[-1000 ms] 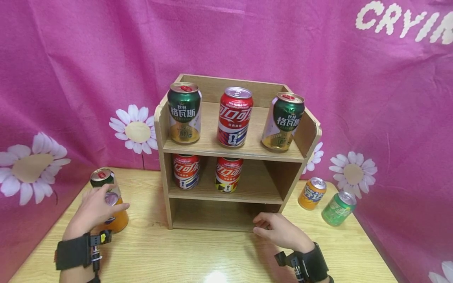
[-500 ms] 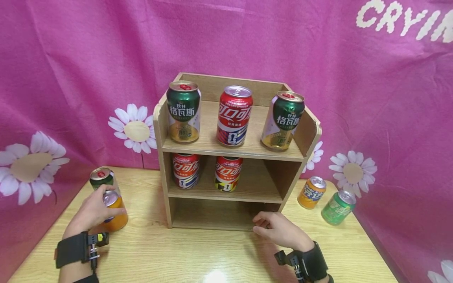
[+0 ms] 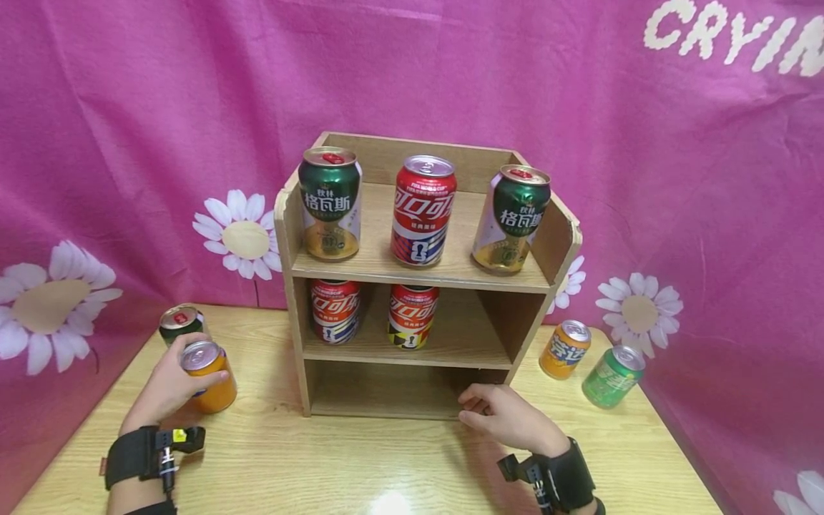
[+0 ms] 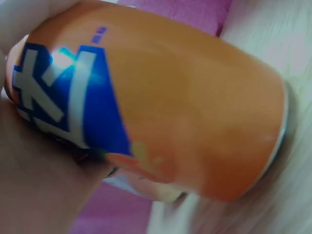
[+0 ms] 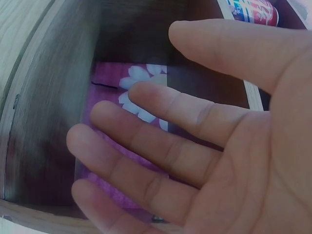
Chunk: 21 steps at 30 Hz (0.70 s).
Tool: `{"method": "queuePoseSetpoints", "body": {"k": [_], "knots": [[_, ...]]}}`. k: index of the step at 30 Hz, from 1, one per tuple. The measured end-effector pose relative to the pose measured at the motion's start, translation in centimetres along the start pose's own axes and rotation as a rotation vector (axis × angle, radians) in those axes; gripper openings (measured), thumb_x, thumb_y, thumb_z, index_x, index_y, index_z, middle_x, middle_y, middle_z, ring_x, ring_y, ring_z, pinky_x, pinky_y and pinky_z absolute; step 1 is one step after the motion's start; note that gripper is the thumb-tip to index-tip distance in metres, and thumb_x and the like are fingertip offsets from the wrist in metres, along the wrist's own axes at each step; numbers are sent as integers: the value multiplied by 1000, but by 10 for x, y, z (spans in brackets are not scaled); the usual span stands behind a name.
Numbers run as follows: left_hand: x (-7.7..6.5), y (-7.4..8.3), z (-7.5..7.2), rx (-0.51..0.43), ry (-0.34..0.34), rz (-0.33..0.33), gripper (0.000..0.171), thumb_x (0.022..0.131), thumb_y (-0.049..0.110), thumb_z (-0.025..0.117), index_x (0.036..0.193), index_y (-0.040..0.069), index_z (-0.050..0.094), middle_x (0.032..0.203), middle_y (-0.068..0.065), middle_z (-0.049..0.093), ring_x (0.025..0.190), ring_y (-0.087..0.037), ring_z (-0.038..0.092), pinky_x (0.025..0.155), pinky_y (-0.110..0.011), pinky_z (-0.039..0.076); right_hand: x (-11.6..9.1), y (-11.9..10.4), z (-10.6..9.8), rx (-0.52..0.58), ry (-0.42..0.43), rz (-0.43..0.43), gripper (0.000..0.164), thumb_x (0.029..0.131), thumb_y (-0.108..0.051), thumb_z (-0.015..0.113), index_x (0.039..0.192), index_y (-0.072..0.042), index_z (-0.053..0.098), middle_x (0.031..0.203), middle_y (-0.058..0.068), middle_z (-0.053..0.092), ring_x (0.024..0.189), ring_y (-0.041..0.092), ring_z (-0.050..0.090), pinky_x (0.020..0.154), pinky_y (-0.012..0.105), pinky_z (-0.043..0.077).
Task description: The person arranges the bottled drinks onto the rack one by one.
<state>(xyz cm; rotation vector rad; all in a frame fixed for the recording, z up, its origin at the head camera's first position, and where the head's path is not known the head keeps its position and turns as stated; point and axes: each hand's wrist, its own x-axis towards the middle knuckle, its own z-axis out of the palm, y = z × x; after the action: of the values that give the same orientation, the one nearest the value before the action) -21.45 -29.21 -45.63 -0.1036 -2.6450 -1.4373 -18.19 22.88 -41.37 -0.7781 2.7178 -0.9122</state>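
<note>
Left hand [image 3: 161,386] has the orange can [image 3: 220,395] held between thumb and fingers, round its upper half. Can't tell if the base is touching the table [image 3: 290,465] or just off it; the wrist cam is blurry there. There's a dark green can [image 3: 175,325] just behind the grip, so I'd worry about the fingers clipping it if they open wide or drift back. Smooth metal held that high could also tip if the thumb loosens. Pose-wise, the forearm comes in from the near side, with the hand angled rightward. Right of the grip is the wooden shelf [image 3: 473,343], and at its far bottom corner the right hand [image 3: 511,418] has loose, spread fingers with nothing in them. Farther out: a second orange can [image 3: 565,349] and a light green can [image 3: 611,378].
</note>
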Motion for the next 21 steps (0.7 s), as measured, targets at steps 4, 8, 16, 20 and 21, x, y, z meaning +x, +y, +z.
{"method": "queuePoseSetpoints", "body": {"k": [4, 8, 16, 20, 21], "knots": [[0, -10, 4, -123, 25, 28, 77, 80, 14, 76, 136, -1, 25, 124, -19, 42, 98, -6, 47, 74, -16, 45, 0, -1, 0, -4, 4, -2, 21, 91, -22, 63, 103, -5, 64, 88, -4, 64, 80, 11, 61, 70, 26, 51], [-2, -19, 8, -148, 39, 33, 79, 79, 8, 76, 136, -3, 23, 122, -15, 42, 96, 4, 44, 78, -12, 39, 0, -2, -1, 10, 3, -11, 23, 91, -23, 63, 103, -4, 64, 88, -3, 64, 79, 11, 61, 71, 27, 51], [1, -24, 14, -251, 47, -23, 70, 82, 12, 74, 135, 1, 29, 117, -1, 48, 97, 3, 47, 81, -15, 41, 1, -2, -1, 17, 6, -19, 24, 91, -23, 64, 103, -3, 64, 88, -3, 64, 80, 13, 61, 70, 27, 50], [0, -22, 19, -320, 76, -18, 62, 82, 7, 73, 131, 5, 35, 105, 14, 51, 93, 2, 51, 78, -15, 43, 1, -1, -1, 14, 4, -19, 23, 91, -22, 64, 103, -3, 63, 87, -4, 64, 79, 12, 61, 69, 27, 50], [0, -21, 20, -312, 84, -15, 63, 82, 8, 73, 132, 4, 35, 104, 15, 50, 93, 2, 51, 78, -15, 43, 1, -1, -1, 14, 3, -19, 23, 91, -22, 64, 103, -3, 63, 87, -4, 64, 79, 12, 61, 69, 27, 50]]}}
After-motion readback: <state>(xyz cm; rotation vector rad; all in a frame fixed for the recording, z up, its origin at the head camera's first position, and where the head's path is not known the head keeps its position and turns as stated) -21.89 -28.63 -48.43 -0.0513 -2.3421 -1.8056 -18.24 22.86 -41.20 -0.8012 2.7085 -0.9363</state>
